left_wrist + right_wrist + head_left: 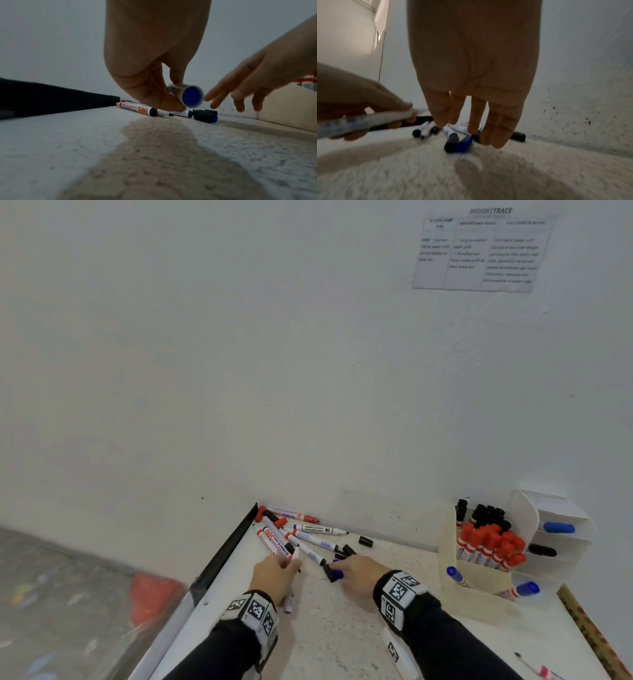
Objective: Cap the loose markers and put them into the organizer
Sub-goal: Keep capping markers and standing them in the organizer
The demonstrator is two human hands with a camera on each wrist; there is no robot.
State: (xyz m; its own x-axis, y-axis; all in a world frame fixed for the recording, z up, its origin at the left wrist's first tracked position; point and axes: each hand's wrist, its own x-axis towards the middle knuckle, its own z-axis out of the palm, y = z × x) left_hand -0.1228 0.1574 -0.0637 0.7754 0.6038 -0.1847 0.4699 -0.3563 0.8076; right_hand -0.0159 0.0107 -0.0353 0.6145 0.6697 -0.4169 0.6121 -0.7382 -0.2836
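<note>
My left hand (pixel 286 565) grips an uncapped white marker (pixel 294 570) with a blue tail end (pixel 190 96), tip pointing toward the wall. Just beyond it lies a pile of loose markers (pixel 305 534), red and black, some without caps. My right hand (pixel 346 570) reaches with straight fingers (pixel 494 132) down to a blue cap (pixel 464 143) lying beside a black cap (pixel 451 142); it holds nothing. The white organizer (pixel 479 577) stands at the right, packed with red and black capped markers, with blue ones around it.
The table meets the white wall just behind the pile. A black rim (pixel 226 546) runs along the table's left edge. Loose black caps (pixel 365 541) lie near the wall. Another marker (pixel 544 674) lies at the front right, near a wooden strip (pixel 589 635).
</note>
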